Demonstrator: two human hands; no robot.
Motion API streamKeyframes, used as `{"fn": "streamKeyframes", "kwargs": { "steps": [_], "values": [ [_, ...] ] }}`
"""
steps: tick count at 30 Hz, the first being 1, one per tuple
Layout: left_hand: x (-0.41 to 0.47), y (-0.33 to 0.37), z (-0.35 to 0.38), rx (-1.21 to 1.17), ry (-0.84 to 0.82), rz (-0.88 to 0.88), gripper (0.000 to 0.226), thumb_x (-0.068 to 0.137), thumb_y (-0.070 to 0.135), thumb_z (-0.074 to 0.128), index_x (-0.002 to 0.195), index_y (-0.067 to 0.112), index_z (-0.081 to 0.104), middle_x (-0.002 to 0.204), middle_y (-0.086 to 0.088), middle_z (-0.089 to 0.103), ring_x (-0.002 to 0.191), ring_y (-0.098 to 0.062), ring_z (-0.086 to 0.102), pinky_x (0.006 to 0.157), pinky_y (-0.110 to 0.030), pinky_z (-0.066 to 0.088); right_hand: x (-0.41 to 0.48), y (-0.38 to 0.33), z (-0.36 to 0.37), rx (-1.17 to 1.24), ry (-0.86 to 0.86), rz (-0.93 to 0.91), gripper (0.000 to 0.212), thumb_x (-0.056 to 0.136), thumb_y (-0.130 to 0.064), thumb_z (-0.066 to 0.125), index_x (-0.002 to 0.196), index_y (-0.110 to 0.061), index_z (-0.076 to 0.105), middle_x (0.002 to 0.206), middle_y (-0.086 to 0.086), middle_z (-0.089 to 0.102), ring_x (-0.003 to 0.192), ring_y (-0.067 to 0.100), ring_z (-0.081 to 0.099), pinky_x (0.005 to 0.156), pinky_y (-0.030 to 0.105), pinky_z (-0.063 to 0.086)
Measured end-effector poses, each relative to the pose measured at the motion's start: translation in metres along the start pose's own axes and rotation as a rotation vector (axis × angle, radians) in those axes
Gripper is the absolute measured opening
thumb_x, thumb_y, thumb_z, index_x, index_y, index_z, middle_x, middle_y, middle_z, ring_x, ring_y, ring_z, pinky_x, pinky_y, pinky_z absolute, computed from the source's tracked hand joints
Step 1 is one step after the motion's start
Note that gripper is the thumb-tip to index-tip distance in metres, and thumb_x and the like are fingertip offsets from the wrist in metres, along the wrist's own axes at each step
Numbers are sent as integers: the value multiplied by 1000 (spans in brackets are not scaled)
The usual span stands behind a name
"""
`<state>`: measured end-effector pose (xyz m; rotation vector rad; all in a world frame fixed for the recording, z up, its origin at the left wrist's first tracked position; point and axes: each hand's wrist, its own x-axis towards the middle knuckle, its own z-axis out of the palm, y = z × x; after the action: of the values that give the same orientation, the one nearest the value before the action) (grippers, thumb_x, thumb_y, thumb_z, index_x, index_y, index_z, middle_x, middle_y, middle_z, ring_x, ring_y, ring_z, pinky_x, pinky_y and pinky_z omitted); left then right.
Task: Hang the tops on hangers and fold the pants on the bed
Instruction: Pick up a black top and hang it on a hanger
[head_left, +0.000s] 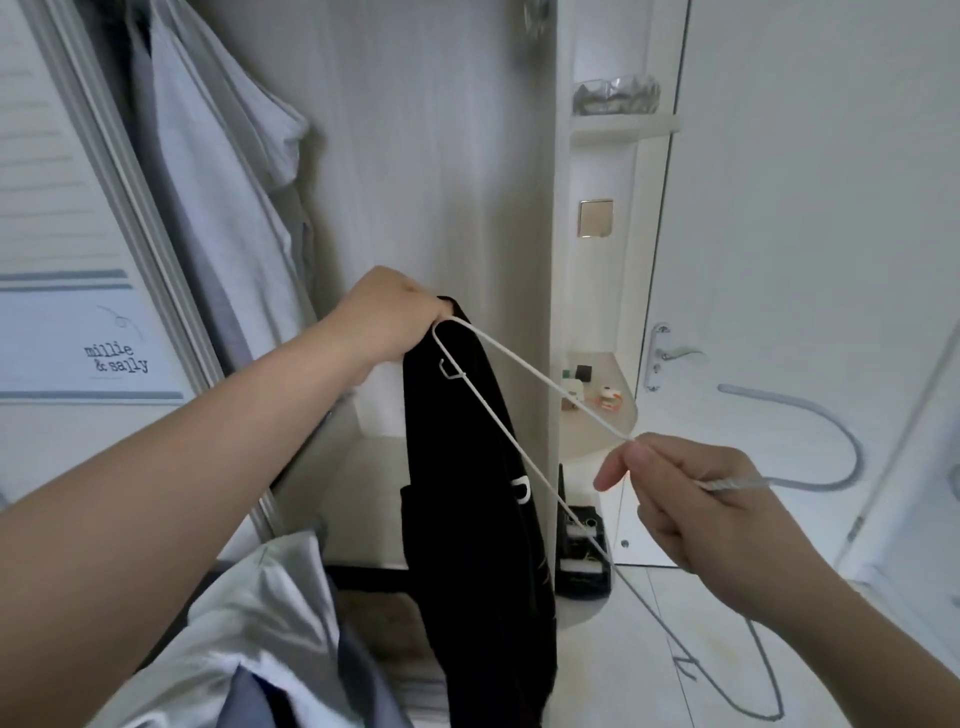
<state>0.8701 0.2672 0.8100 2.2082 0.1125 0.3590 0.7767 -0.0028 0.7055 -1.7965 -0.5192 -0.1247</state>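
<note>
Head view, left to right.
- Wardrobe door (67, 218), far left, printed "millie & sally". Just beside it, pale shirts (208, 156) hang inside the wardrobe.
- White cloth (249, 623) lies bunched at lower left.
- Left hand (384, 317): fingers curled tight, gripping the top edge of a black top (467, 467) together with one corner of a white wire hanger (519, 365). The top hangs straight down from this fist, in front of the open wardrobe.
- The hanger's two wires slant down to the right, crossing the top's front.
- Right hand (717, 509): thumb and forefinger pinch the wire at the hanger's neck, the other fingers curled round the twisted stem. This hand is clear of the fabric.
- Corner shelf (613, 410) with small items, then a door handle (675, 356).
</note>
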Motion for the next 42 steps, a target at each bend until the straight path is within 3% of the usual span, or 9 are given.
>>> {"fn": "streamKeyframes", "kwargs": {
  "steps": [5, 8, 12, 15, 23, 27, 33, 37, 42],
  "values": [
    [-52, 5, 23, 101, -5, 80, 33, 89, 19, 64, 94, -14, 66, 67, -10, 47, 55, -17, 42, 58, -26, 36, -32, -3, -26, -35, -103, 37, 35, 92, -43, 46, 80, -20, 71, 46, -4, 32, 40, 15, 27, 43, 23, 26],
    [-84, 12, 39, 210, -9, 164, 32, 91, 23, 63, 87, -8, 69, 61, -7, 43, 43, -10, 36, 45, -23, 31, -42, -4, -36, -74, -168, 95, 38, 98, -43, 46, 81, -21, 71, 48, -1, 34, 42, 15, 29, 42, 25, 27],
    [-125, 20, 65, 153, -126, 207, 27, 92, 26, 64, 74, 12, 76, 61, 2, 58, 56, -8, 52, 56, -20, 41, -45, 7, -33, -171, -295, 173, 40, 103, -35, 45, 78, -19, 72, 54, 6, 33, 43, 16, 29, 43, 24, 27],
    [-151, 24, 92, 162, -227, 245, 32, 93, 27, 66, 63, 20, 73, 49, 13, 53, 46, 0, 48, 48, -12, 37, -59, 19, -23, -158, -370, 222, 41, 106, -30, 45, 80, -11, 71, 51, 4, 35, 41, 12, 32, 46, 23, 26],
    [-196, 20, 140, 70, -382, 209, 16, 90, 31, 71, 82, 21, 80, 69, -3, 71, 58, -2, 56, 61, -17, 42, -102, 55, -20, 227, -334, 286, 36, 106, -21, 48, 84, -2, 68, 47, 1, 31, 36, 14, 24, 39, 18, 20],
    [-213, 5, 144, 149, -529, 217, 14, 93, 27, 68, 92, 34, 80, 77, 18, 75, 72, 8, 65, 69, -9, 45, -119, 72, -14, 342, -330, 267, 35, 105, -22, 50, 79, -11, 71, 48, -1, 31, 39, 14, 23, 40, 18, 21],
    [-241, -29, 124, 703, -447, 539, 43, 97, 57, 30, 111, 37, 67, 101, 16, 67, 97, -9, 62, 82, -34, 47, -131, 77, -33, 359, -242, 195, 33, 98, -28, 54, 75, -12, 72, 47, -2, 29, 40, 14, 23, 41, 16, 22],
    [-269, -30, 143, 777, -319, 582, 56, 95, 55, 14, 112, 32, 62, 100, 8, 69, 95, -19, 65, 72, -38, 49, -128, 71, -22, 315, -128, 117, 40, 96, -29, 44, 65, -5, 51, 46, -7, 33, 37, 8, 28, 39, 15, 25],
    [-278, -39, 164, 735, -383, 493, 44, 100, 50, 27, 121, 34, 62, 105, 6, 71, 100, -20, 64, 83, -41, 50, -136, 79, -10, 288, -66, 107, 47, 98, -36, 41, 73, 5, 39, 49, -5, 36, 40, 10, 34, 41, 18, 30]
  ]
}}
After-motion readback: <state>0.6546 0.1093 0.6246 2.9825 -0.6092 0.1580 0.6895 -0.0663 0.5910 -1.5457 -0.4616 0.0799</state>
